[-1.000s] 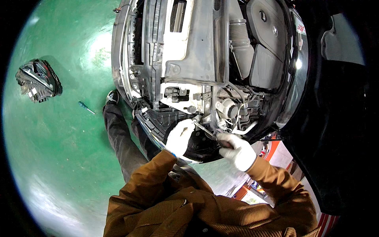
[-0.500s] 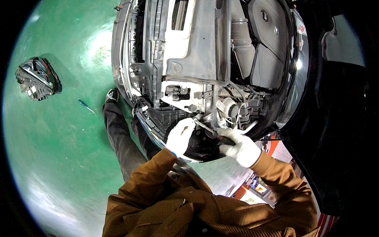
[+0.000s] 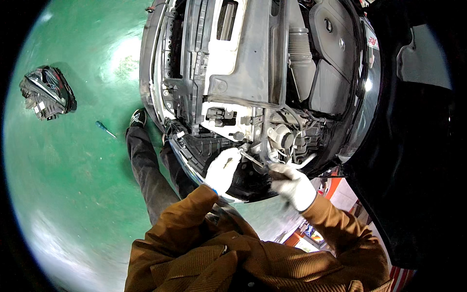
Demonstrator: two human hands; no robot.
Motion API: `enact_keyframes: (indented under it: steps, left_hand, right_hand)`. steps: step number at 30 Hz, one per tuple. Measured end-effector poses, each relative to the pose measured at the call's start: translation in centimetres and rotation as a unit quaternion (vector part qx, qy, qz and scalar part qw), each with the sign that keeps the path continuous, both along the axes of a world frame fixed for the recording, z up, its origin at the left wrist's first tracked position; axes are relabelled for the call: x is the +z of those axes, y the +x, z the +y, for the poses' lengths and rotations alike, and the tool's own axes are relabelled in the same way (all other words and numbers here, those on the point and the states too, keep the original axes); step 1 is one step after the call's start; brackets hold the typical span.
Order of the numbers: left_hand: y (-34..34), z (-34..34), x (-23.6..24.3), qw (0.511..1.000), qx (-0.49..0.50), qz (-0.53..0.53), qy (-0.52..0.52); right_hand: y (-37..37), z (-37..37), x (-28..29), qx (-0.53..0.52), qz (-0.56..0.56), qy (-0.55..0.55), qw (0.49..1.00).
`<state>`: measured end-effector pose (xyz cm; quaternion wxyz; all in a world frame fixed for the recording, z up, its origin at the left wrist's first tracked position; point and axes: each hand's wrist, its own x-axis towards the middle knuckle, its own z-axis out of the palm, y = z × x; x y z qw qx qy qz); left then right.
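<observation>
At the near corner of the open engine bay (image 3: 209,147), the metal-shafted tool (image 3: 252,159) slants forward-left from your right hand (image 3: 294,186), whose fingers curl closed around its handle end, to a tip just beside your left hand (image 3: 223,171), whose grip I cannot tell.

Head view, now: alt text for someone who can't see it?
White-gloved right hand holds a tool in a car's open engine bay, left hand by the tool's tip; a screwdriver and a black part lie on the green floor.
</observation>
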<state>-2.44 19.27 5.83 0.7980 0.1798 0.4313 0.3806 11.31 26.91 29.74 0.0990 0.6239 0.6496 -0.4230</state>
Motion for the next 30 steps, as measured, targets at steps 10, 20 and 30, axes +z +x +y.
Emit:
enact_keyframes:
  steps: [10, 20, 30]
  left_hand:
    - [-0.2, 0.4, 0.2, 1.000, 0.002, 0.008, 0.000]
    - [-0.5, 0.5, 0.4, 1.000, 0.004, 0.006, 0.013]
    - [-0.3, 0.3, 0.0, 0.999, -0.008, 0.018, 0.025]
  right_hand:
    - [-0.1, 0.2, 0.0, -0.081, 0.026, -0.085, 0.993]
    - [-0.8, 1.1, -0.7, 0.108, 0.023, 0.086, 0.990]
    - [-0.7, 2.0, 0.8, 0.118, -0.061, 0.003, 0.991]
